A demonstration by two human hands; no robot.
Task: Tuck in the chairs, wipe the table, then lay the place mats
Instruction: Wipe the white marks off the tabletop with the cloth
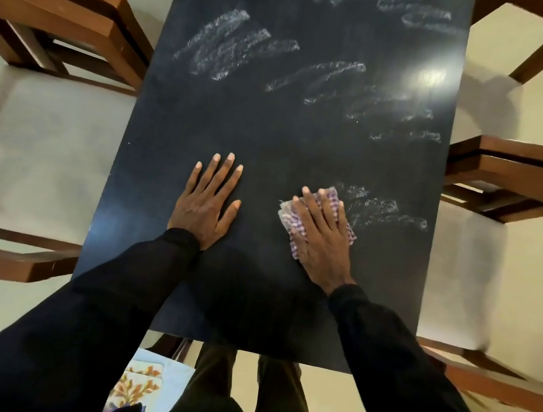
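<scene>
- On the table's [272,136] near half, the right hand [323,237] lies flat, its straight fingers pressing a checked cloth [287,216] to the top. The left hand [207,200] rests flat beside it, fingers straight, holding nothing.
- Across the table's far half, and just right of the cloth, pale smears [229,44] show, so wiping looks partway done.
- Along both long sides of the table, chairs [63,16] stand close in; tucking appears finished.
- Below the table's near edge, off its top, lie the floral place mats [139,385], not yet laid.

Glossy dark table [273,130], chalky smears; checked cloth [329,199]; wooden chairs [523,173].
</scene>
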